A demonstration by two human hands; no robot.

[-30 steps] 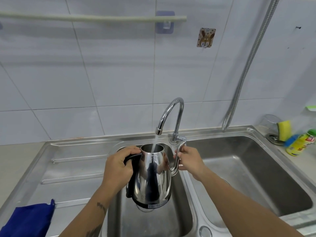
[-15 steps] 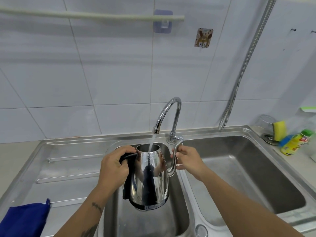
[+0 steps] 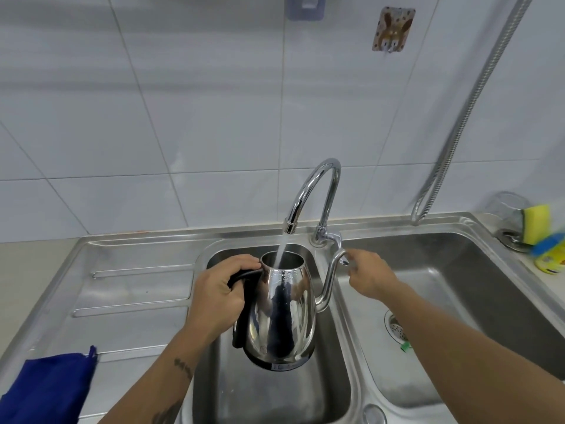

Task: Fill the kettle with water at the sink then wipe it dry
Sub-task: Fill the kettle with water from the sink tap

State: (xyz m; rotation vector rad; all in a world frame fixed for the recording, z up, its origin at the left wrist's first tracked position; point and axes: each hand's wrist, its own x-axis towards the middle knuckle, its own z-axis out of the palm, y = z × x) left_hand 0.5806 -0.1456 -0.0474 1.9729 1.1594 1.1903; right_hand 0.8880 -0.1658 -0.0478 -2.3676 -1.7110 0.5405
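Observation:
A shiny steel kettle (image 3: 282,313) with a black handle hangs over the left basin of the sink (image 3: 269,393). My left hand (image 3: 218,296) is shut on that handle. Water runs from the curved chrome tap (image 3: 318,185) straight into the kettle's open top. My right hand (image 3: 368,275) pinches the tip of the kettle's thin curved spout (image 3: 331,280), just below the tap's lever (image 3: 331,237). How full the kettle is cannot be seen.
A blue cloth (image 3: 46,390) lies on the draining board at bottom left. The right basin (image 3: 452,258) has a drain strainer (image 3: 396,327). A yellow sponge (image 3: 536,223), a glass jar (image 3: 503,209) and a yellow bottle (image 3: 550,255) sit at the far right. A metal hose (image 3: 477,96) hangs down the tiled wall.
My right hand has slid from the middle of the spout up to its tip. The kettle stays under the running water, and my view has dipped lower.

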